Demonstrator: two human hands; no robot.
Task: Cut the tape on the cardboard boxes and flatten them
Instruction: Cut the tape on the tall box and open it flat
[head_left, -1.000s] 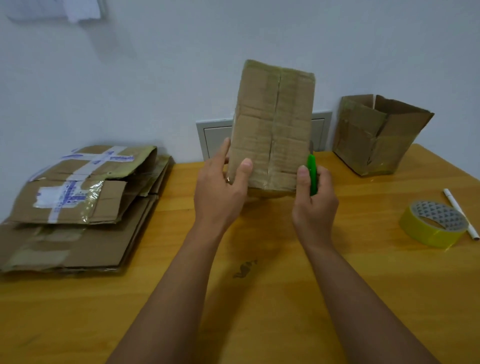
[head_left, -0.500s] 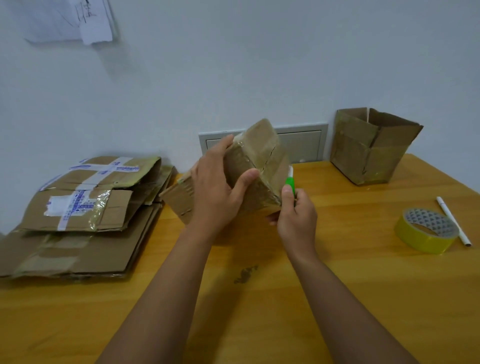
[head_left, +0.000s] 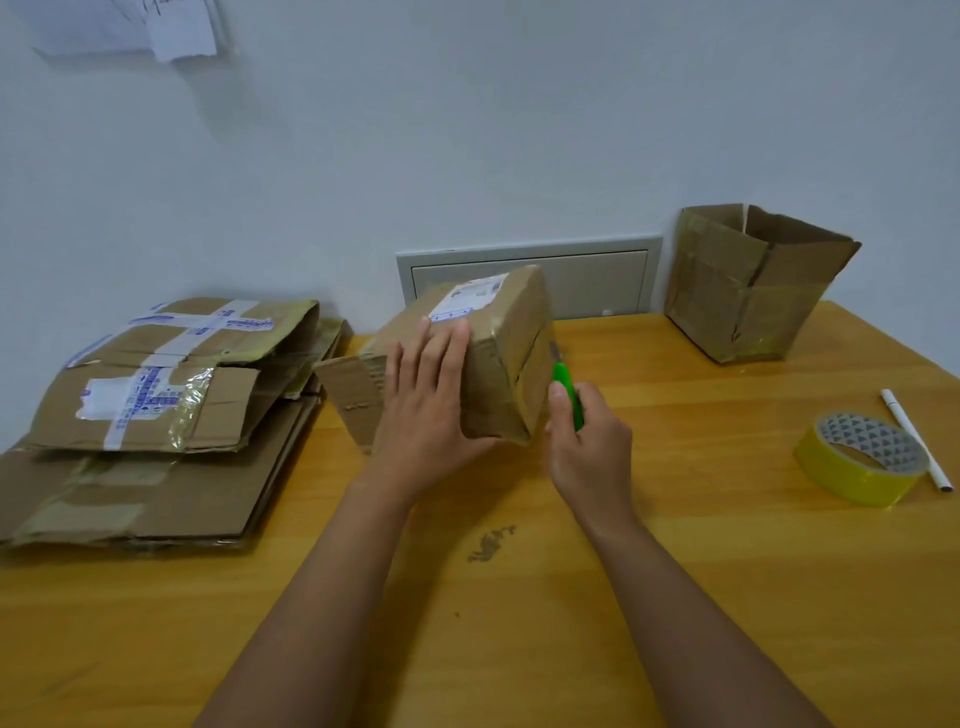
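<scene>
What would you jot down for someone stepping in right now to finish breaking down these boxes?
Left hand: fingers straight, pressing on top of the taped box, which lies on its side on the table.
Right hand: grips the green cutter, its tip at the taped seam on the box's end face.
Done: a stack of flattened boxes lies at the left.
Left: slit this seam and flatten the box; then the open box at the back right.
Nearby: yellow tape roll and a pen.

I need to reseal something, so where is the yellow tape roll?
The yellow tape roll lies on the table's right side, beside a white pen, in front of the open box.
</scene>
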